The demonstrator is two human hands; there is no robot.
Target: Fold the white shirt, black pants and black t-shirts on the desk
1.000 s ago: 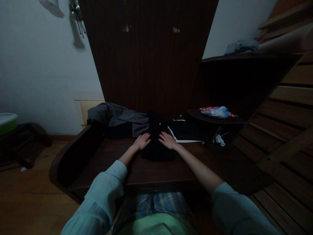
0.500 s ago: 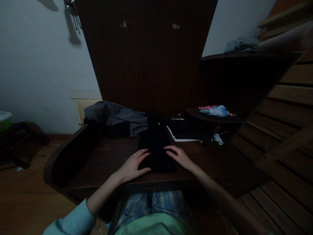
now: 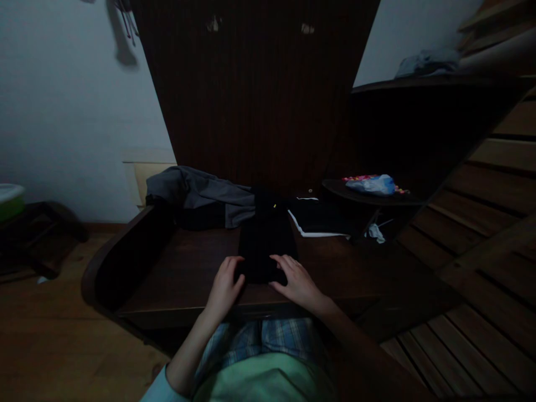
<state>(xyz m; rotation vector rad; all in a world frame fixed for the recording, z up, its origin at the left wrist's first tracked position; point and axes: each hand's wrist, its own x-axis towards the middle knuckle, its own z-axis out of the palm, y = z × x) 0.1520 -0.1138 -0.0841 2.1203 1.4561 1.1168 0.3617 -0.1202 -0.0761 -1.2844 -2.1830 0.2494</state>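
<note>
A folded black cloth garment (image 3: 268,240) lies on the dark wooden bench seat (image 3: 196,268) in front of me. My left hand (image 3: 226,283) touches its near left side, fingers bent and thumb held apart from them. At the near right side, my right hand (image 3: 296,282) rests on the fabric with curved fingers, the thumb lower and separate. Both thumbs show, and no firm grip on the cloth is visible. Its folds are hard to make out in the dim light.
A crumpled grey garment (image 3: 201,192) lies at the bench's back left. Behind the right hand is a black item with white edging (image 3: 320,219). A plastic packet (image 3: 372,184) sits on a small side shelf (image 3: 335,190). The curved armrest (image 3: 100,268) bounds the left side.
My left hand has turned more upright at the cloth's left side, and my right hand has come inward and lower. The cloth's near edge looks narrower and rounder. The view has shifted slightly.
</note>
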